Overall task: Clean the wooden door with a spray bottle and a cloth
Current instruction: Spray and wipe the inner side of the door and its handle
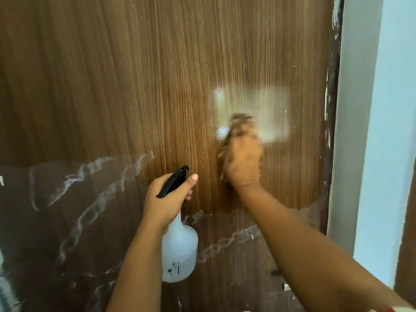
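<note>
Nearest us, our left hand (167, 199) curls round the neck of the white spray bottle (179, 251), held just off the wooden door (112, 86); farther up, our blurred right hand (244, 163) presses a cloth (240, 119) against the door; whether its fingers grip the cloth, we cannot tell

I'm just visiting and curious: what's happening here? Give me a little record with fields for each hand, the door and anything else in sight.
Left hand: left hand grips the neck of the spray bottle, a white bottle with a black trigger head, held upright
Right hand: right hand presses a cloth against the door; both are motion-blurred
Door: wooden door, brown vertical grain, with a pale hazy patch beside the cloth
Door marks: whitish curved streaks across the lower part
Surroundings: white wall to the right of the door edge
</note>
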The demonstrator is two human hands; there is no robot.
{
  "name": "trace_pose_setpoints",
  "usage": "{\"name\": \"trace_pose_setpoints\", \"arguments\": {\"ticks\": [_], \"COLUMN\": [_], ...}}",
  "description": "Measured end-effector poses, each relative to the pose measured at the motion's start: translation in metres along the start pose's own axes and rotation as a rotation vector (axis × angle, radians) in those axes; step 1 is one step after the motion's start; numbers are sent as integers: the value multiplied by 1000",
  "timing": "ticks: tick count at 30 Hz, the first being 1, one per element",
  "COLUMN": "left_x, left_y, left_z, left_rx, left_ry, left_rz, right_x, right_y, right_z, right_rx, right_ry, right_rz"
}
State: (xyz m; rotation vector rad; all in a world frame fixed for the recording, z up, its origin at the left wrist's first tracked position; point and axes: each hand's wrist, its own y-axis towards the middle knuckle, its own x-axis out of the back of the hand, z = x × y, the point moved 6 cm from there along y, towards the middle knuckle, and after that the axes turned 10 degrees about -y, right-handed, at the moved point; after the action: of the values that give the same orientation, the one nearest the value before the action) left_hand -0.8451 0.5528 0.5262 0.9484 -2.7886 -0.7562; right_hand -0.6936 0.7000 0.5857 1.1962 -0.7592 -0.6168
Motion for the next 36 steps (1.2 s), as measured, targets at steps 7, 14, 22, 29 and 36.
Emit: {"name": "trace_pose_setpoints", "arguments": {"ticks": [7,14,22,29,36], "left_x": [-1,42,101,108,120], "left_y": [-3,-28,-49,-43,-45], "left_z": [-17,-3,0,2,7], "left_rx": [-13,162,132,132,125], "left_ry": [-65,8,-1,32,14], "left_rz": [0,-19,-282,-226,-196], "right_x": [-10,9,6,13,13], "right_y": [-50,16,8,9,3], "right_z": [80,-42,-43,-41,-35], "right_rx": [1085,53,-94,-93,-207], "right_ry": [29,129,112,98,48], "right_rz": [175,-34,-104,-154,-168]}}
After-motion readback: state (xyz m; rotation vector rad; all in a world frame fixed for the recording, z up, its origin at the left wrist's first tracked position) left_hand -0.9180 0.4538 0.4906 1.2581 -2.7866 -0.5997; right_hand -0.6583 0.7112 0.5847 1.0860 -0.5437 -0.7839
